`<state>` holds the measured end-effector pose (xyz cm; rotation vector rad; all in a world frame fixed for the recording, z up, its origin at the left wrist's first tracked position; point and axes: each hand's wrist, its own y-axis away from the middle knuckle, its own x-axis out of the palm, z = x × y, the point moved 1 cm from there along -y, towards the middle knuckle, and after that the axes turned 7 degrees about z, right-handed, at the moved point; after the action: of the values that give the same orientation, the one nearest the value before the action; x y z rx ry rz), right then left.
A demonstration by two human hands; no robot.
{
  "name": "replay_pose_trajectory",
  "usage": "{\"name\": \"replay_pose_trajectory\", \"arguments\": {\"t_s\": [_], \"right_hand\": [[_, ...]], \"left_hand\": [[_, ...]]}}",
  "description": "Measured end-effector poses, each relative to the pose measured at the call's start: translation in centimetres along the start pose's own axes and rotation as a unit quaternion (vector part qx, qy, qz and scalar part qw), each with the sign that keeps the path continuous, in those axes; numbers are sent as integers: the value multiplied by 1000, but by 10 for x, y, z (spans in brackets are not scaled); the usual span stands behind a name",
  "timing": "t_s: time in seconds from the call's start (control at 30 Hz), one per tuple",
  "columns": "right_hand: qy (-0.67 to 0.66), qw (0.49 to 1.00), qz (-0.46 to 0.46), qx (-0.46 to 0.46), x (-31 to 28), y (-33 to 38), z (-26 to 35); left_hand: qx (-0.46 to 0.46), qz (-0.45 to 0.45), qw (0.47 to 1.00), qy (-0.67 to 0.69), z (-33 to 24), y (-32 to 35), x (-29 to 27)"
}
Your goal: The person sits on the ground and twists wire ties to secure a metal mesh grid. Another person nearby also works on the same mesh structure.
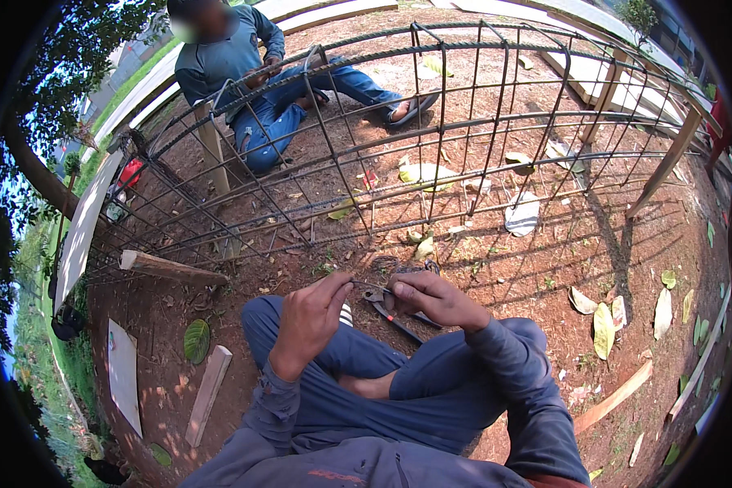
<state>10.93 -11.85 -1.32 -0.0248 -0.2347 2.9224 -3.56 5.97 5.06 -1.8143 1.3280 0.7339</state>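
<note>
Spanning the ground from nine o'clock round to three o'clock, a long cage of steel bars (431,122) lies propped on wooden stakes (667,163), which lifts it clear of the red soil (545,268) so its crossings can be reached from below and from the side. At twelve o'clock another person (252,73) sits against the far side of the cage with hands up at a bar. At six o'clock the wearer sits cross-legged just short of the cage, forearms coming up from the lower edge and meeting over the knees. The right hand (435,297) is curled shut around pliers (390,313) with a red-and-black handle, knuckles up, the jaws pointing toward nine o'clock. The left hand (313,313), close beside it, pinches a thin wire (364,285) between thumb and fingers, feeding it to the pliers' nose.
</note>
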Motion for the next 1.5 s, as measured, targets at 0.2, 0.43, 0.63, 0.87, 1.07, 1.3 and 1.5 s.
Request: {"name": "replay_pose_trajectory", "arguments": {"t_s": [0.2, 0.43, 0.63, 0.87, 1.07, 1.3, 1.5], "right_hand": [[-316, 935, -154, 36, -12, -1, -13], [-400, 842, -360, -38, -45, 0, -12], [-22, 929, -365, -53, -35, 1, -16], [355, 905, -233, -9, -15, -7, -14], [-211, 932, -291, -36, -41, 6, 1], [-245, 914, -322, -16, -54, 17, 4], [-108, 925, -361, -39, -39, 7, 2]], "left_hand": [[-130, 12, 982, 135, 29, 12, 47], [-146, 97, 983, 50, 14, 82, 117], [-92, 171, 979, 54, -35, 71, 97], [10, 150, 989, -6, -32, 48, 31], [8, 200, 975, -94, -6, 43, 8], [-66, 149, 981, -105, 0, 58, 31], [-6, 199, 979, -29, -29, 60, 43]]}}
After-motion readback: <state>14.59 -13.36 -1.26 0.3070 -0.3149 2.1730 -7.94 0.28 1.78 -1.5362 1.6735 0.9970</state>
